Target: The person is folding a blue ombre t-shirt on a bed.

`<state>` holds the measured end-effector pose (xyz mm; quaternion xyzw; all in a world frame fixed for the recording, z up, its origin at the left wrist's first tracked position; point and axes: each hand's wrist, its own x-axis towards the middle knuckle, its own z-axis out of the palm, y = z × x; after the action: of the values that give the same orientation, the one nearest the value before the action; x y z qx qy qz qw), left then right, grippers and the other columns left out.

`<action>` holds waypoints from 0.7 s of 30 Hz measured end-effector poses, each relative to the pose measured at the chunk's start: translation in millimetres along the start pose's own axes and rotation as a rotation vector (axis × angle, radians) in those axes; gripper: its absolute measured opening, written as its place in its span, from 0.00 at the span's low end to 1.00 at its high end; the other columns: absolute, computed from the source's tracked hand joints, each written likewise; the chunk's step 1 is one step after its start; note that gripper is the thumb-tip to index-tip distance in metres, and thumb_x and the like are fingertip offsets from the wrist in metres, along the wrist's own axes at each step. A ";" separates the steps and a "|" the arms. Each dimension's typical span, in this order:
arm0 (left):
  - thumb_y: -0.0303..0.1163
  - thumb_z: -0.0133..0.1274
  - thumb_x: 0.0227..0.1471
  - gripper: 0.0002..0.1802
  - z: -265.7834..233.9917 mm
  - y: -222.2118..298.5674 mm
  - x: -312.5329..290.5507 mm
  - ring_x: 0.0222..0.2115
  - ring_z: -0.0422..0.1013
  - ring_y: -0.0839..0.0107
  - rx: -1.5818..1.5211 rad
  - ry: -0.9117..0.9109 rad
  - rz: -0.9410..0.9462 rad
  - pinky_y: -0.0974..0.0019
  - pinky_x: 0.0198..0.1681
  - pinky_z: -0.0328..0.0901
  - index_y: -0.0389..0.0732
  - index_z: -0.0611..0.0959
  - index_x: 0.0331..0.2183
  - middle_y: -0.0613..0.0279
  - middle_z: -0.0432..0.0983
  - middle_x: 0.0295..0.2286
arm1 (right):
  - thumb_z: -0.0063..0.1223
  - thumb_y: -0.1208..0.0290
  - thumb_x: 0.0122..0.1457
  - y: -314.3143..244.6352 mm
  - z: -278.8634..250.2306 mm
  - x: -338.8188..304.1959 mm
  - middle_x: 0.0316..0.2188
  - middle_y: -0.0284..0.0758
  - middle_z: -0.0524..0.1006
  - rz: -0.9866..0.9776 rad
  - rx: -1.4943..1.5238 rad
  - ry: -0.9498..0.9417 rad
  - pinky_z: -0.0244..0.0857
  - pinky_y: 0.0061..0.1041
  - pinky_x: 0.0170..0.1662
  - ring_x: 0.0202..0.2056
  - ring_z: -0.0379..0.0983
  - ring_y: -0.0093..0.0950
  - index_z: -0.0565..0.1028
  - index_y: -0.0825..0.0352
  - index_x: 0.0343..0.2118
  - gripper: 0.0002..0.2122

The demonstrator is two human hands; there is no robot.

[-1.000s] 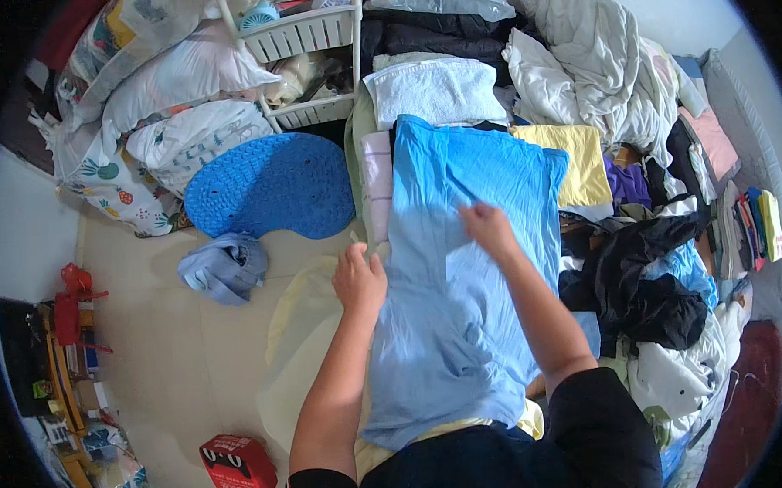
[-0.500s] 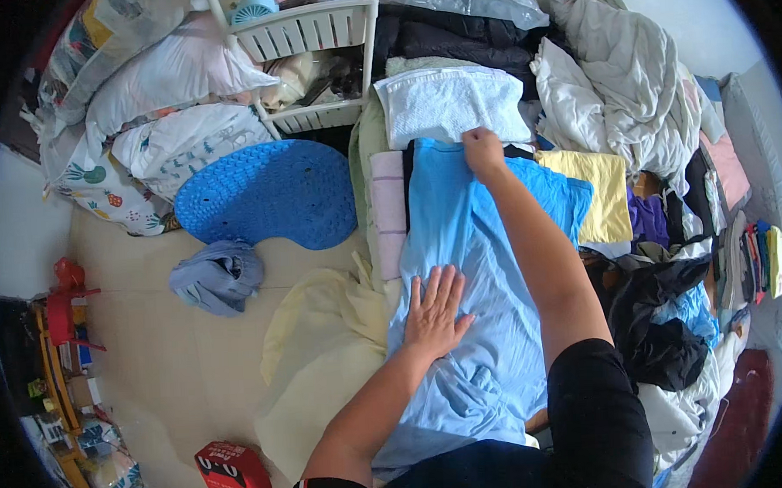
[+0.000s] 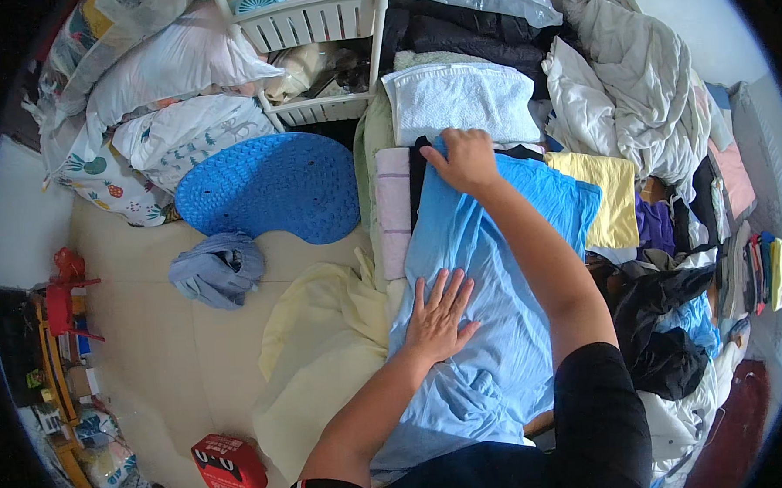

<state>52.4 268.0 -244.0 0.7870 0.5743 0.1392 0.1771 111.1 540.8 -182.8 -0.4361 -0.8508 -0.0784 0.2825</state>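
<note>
A light blue shirt lies spread out before me, wrinkled near my body, with a brighter blue sleeve-like part pointing right. My left hand rests flat on its middle, fingers spread. At the shirt's far end my right hand has its fingers curled over the cloth, thumb out to the left; the fingertips are partly hidden. Black cloth shows along the shirt's far left edge. Just beyond my right hand lies a folded white towel.
A folded pinkish towel lies left of the shirt, a folded yellow cloth right. Pale yellow fabric hangs toward the floor, near a blue textured mat, a crumpled grey-blue garment and a red box. Black clothing is heaped right.
My right hand has shifted slightly left and nearer, its thumb now stretched out. The shirt's far left edge has moved inward, baring more black cloth. My left hand stays flat.
</note>
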 end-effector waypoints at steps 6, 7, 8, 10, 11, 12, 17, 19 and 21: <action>0.58 0.47 0.51 0.45 2.0 7.7 -3.0 0.65 0.35 0.58 -0.060 0.011 0.107 0.42 0.64 0.32 0.43 0.57 0.62 0.56 0.42 0.64 | 0.43 0.54 0.61 9.0 41.7 19.8 0.23 0.41 0.78 0.010 0.039 -0.274 0.70 0.39 0.30 0.25 0.77 0.41 0.74 0.65 0.24 0.19; 0.58 0.48 0.50 0.45 2.2 8.2 -2.2 0.65 0.35 0.58 -0.054 0.014 0.133 0.42 0.64 0.31 0.42 0.57 0.62 0.56 0.43 0.64 | 0.42 0.54 0.62 12.7 49.8 20.4 0.23 0.41 0.79 -0.022 0.042 -0.240 0.71 0.39 0.30 0.26 0.77 0.40 0.74 0.65 0.24 0.19; 0.58 0.48 0.50 0.45 2.7 9.0 -1.4 0.65 0.36 0.58 -0.049 0.018 0.160 0.43 0.64 0.31 0.42 0.58 0.62 0.55 0.43 0.64 | 0.42 0.54 0.62 15.2 57.6 17.2 0.23 0.41 0.79 -0.020 0.046 -0.245 0.71 0.39 0.30 0.26 0.77 0.40 0.74 0.65 0.24 0.19; 0.58 0.49 0.49 0.46 3.8 9.3 -2.3 0.65 0.36 0.57 -0.052 0.009 0.170 0.43 0.64 0.30 0.42 0.57 0.62 0.54 0.43 0.64 | 0.40 0.53 0.62 16.8 70.2 14.2 0.24 0.41 0.79 0.023 0.079 -0.261 0.71 0.39 0.31 0.26 0.77 0.41 0.75 0.65 0.24 0.20; 0.58 0.49 0.49 0.47 4.9 10.4 -2.5 0.65 0.36 0.57 -0.069 -0.004 0.185 0.42 0.64 0.30 0.42 0.57 0.62 0.53 0.42 0.64 | 0.40 0.53 0.62 17.7 74.0 14.9 0.24 0.41 0.79 0.025 0.086 -0.264 0.71 0.39 0.31 0.26 0.77 0.41 0.75 0.65 0.24 0.20; 0.58 0.48 0.49 0.47 6.2 10.7 -1.8 0.65 0.35 0.56 -0.086 -0.016 0.201 0.42 0.64 0.29 0.42 0.57 0.62 0.52 0.42 0.64 | 0.39 0.53 0.63 19.7 76.7 16.3 0.24 0.41 0.79 0.052 0.091 -0.278 0.71 0.40 0.32 0.27 0.77 0.41 0.75 0.64 0.24 0.20; 0.59 0.47 0.49 0.47 7.5 10.4 -1.0 0.65 0.35 0.56 -0.051 -0.039 0.206 0.43 0.64 0.27 0.41 0.57 0.62 0.52 0.39 0.64 | 0.37 0.54 0.64 23.0 80.3 17.6 0.25 0.42 0.79 0.075 0.143 -0.285 0.71 0.42 0.34 0.28 0.77 0.43 0.75 0.64 0.27 0.20; 0.58 0.48 0.48 0.46 9.1 9.6 1.1 0.65 0.39 0.54 -0.066 -0.007 0.216 0.43 0.64 0.31 0.41 0.58 0.61 0.52 0.40 0.64 | 0.38 0.54 0.63 22.4 76.4 19.7 0.28 0.42 0.79 0.133 0.131 -0.329 0.69 0.43 0.37 0.32 0.77 0.43 0.75 0.63 0.29 0.19; 0.56 0.49 0.48 0.44 10.3 8.7 6.6 0.64 0.42 0.53 -0.118 0.021 0.201 0.43 0.64 0.34 0.41 0.60 0.60 0.51 0.41 0.64 | 0.41 0.54 0.61 24.5 67.9 22.7 0.34 0.43 0.78 0.172 0.102 -0.332 0.67 0.43 0.42 0.37 0.75 0.44 0.74 0.63 0.33 0.17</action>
<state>66.2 270.6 -249.3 0.8272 0.4854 0.1980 0.2021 92.0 597.3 -229.4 -0.4994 -0.8481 0.0623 0.1655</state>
